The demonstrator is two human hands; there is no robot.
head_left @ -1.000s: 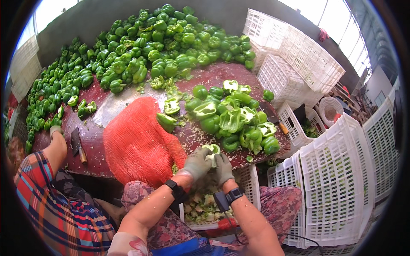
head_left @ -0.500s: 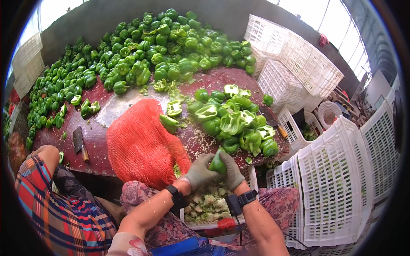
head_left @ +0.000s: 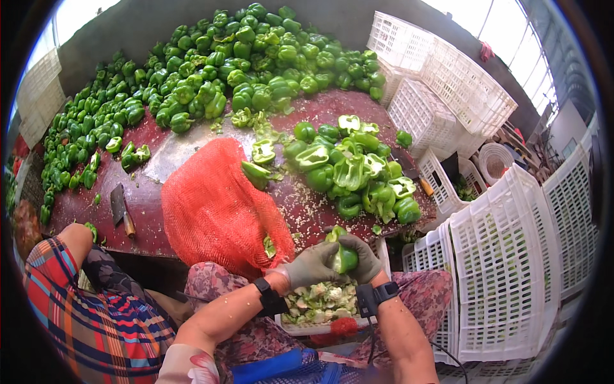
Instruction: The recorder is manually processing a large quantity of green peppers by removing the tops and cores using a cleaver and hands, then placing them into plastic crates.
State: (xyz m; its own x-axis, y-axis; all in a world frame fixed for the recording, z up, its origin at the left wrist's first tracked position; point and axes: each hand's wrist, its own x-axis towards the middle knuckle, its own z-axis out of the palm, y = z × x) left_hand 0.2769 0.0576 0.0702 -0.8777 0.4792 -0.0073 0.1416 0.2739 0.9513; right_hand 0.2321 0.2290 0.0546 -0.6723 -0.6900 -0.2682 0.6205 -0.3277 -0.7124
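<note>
Both my hands wear thin greyish-green gloves and grip one green bell pepper (head_left: pixel 346 258), which looks split, with a pale inner face towards my left. My left hand (head_left: pixel 313 266) has its fingers closed on the pepper's left side. My right hand (head_left: pixel 363 258) curls round its right side. Right below sits a white crate (head_left: pixel 300 330) between my knees, holding pale pepper cores and seed scraps (head_left: pixel 320 301). Beyond my hands lies a heap of halved and whole green peppers (head_left: pixel 352 169). A red mesh sack (head_left: pixel 220 205) rests against the table edge, left of my hands.
A big pile of whole peppers (head_left: pixel 243 70) covers the far side of the dark red table (head_left: pixel 313 221). A cleaver (head_left: pixel 119 208) lies at left, near another person in a plaid garment (head_left: pixel 96 307). White plastic crates (head_left: pixel 499 269) stand at right; another knife (head_left: pixel 422 182) lies beside the heap.
The pepper has turned and opened, showing its pale inside. My hands have shifted slightly right and lower, with the fingers of both still on it.
</note>
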